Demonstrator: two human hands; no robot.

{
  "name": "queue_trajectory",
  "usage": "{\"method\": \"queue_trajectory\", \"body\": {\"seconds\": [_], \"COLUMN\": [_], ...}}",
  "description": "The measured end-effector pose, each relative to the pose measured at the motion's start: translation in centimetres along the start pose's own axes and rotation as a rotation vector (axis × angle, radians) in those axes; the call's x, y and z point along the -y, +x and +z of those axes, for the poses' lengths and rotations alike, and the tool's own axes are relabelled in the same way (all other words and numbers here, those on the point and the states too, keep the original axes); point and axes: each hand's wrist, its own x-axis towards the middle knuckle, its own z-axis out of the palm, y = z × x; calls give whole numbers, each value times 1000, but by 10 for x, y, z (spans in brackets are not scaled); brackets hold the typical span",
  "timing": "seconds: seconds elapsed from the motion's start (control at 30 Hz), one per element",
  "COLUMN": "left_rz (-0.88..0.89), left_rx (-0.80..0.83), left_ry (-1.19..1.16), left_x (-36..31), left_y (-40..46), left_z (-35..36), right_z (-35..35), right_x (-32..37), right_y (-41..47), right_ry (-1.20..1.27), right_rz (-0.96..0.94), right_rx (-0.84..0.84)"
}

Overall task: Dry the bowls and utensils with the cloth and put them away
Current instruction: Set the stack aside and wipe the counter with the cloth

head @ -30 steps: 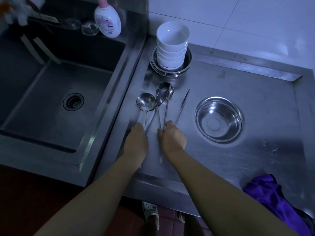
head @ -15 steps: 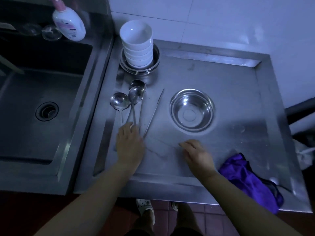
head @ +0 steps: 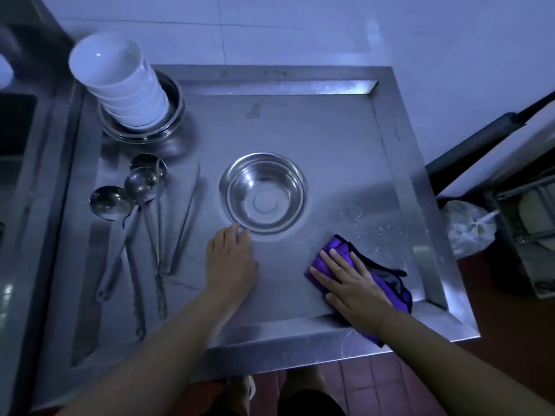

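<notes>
One purple cloth [head: 379, 274], near right on the steel counter [head: 330, 139], is pressed flat under the right hand [head: 354, 280], fingers straight. One steel bowl [head: 262, 192] at centre is touched at its near rim by the relaxed left hand [head: 231, 262]. Step judged: gathering cloth and bowl; lifting both is called for next. Spoons [head: 141, 187] lie left, stacked bowls [head: 120, 85] far left; open room lies between bowl and cloth, inside the counter's raised lip.

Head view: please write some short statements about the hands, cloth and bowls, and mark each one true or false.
1. The right hand lies flat on the cloth. True.
2. The left hand holds a ladle. False: it touches the steel bowl at its rim.
3. The white bowls are stacked. True.
4. The cloth is inside the steel bowl. False: it lies on the counter.
</notes>
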Motion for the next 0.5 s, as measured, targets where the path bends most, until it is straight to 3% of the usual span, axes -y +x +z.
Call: {"method": "queue_trajectory", "body": {"seconds": [0.17,0.3,0.5], "left_rz": [-65,-84,-196], "left_rx": [-12,141,353], "left_ry": [104,285,334], "left_x": [-18,-27,-36], "left_y": [27,50,71], "left_z": [2,-5,-14], "right_z": [1,-7,-31], "right_x": [-44,-90,-150], "right_y": [60,105,186], "right_ry": [-21,-23,-10], "right_rz": [-77,-170,-192], "right_rx": [-41,-50,-55]}}
